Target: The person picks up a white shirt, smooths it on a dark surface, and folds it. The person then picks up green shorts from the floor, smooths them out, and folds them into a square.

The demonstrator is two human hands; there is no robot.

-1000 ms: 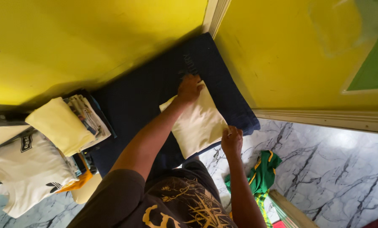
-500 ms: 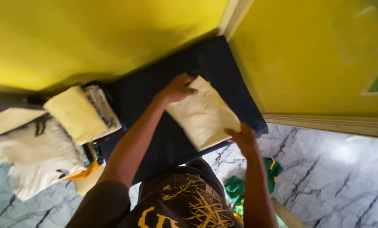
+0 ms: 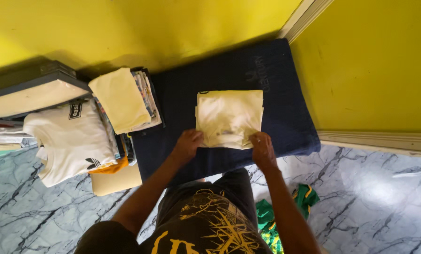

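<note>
Since half a second earlier the folded cream shirt (image 3: 229, 117) had turned square and lay flat on the navy blanket (image 3: 285, 127). My left hand (image 3: 188, 144) and right hand (image 3: 262, 146) each pinched its near corners. An uneven tug, I judged, could slide the layers apart

We're looking down at bright yellow walls (image 3: 125, 28) with a white corner trim (image 3: 304, 19), a pale baseboard (image 3: 379, 140) along the right, and blue-veined marble floor (image 3: 375, 197) catching daylight.
</note>
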